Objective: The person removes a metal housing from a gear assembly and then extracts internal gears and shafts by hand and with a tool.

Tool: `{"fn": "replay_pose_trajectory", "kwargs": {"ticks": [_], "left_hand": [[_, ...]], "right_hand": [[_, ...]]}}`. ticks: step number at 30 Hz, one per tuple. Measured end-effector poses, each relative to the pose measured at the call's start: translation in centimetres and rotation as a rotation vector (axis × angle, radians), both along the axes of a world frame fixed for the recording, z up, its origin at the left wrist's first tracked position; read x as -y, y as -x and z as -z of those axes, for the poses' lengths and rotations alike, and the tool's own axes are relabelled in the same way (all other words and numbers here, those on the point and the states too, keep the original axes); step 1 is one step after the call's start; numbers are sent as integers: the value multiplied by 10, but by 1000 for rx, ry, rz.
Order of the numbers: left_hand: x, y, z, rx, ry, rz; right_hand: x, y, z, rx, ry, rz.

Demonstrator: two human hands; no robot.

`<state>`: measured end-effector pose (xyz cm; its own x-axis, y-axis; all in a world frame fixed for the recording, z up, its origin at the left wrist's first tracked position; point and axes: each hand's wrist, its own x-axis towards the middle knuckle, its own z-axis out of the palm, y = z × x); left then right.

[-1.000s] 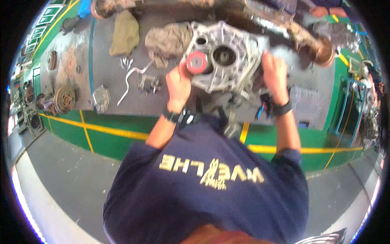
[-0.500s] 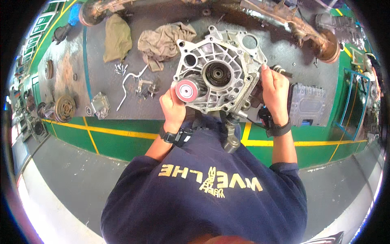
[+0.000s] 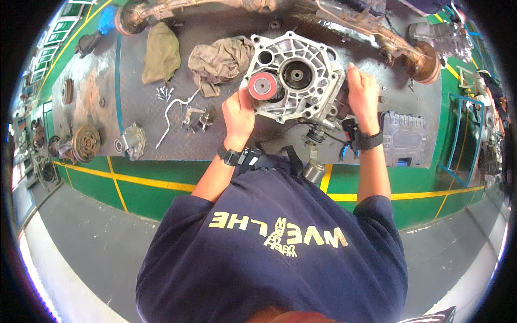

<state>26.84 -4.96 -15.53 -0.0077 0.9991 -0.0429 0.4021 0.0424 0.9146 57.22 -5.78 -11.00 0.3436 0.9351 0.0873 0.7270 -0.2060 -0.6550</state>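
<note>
Both hands are at a pale metal gearbox housing (image 3: 291,110), ribbed, with a dark round bore near its middle. A round part with a red ring and a silver centre (image 3: 262,86) sits at its lower left, in front of the ribs. My left hand (image 3: 237,117) is closed at the housing's left edge, right beside the red-ringed part; its fingertips are hidden. On the other side, my right hand (image 3: 364,96) is closed at the right edge, thumb up, with its fingers mostly out of sight behind. A shaft with a joint (image 3: 314,140) juts from the housing's near side.
Left of the housing lie a crumpled cloth (image 3: 218,62), an olive bag (image 3: 161,53), several bolts (image 3: 164,93), a bent rod (image 3: 168,121) and small metal parts (image 3: 198,117). A grey plastic case (image 3: 407,137) lies at the right. A rusty axle (image 3: 371,27) spans the bench's far side.
The housing has moved away from me with both hands and now faces up at a different tilt. The red-ringed part has moved along with it, up and to the right.
</note>
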Motion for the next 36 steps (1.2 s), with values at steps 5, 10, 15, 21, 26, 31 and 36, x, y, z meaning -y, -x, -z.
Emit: {"fn": "replay_pose_trajectory", "kwargs": {"ticks": [5,10,15,21,26,31,36], "left_hand": [[-4,32,7,104,-80,80],[-21,1,-32,-64,-13,272],[-4,2,-21,-106,-19,245],[36,4,-11,-24,-69,146],[64,0,-13,12,-57,8],[66,13,-12,144,22,9],[58,25,-5,69,-15,65]], "right_hand": [[46,33,-5,17,-33,-6],[96,18,-40,-274,188,282],[96,27,-22,-199,1,277],[93,13,-23,-206,-17,178],[81,11,-16,-140,-80,101],[89,12,-23,-17,-70,16],[103,24,-23,74,-98,-4]]}}
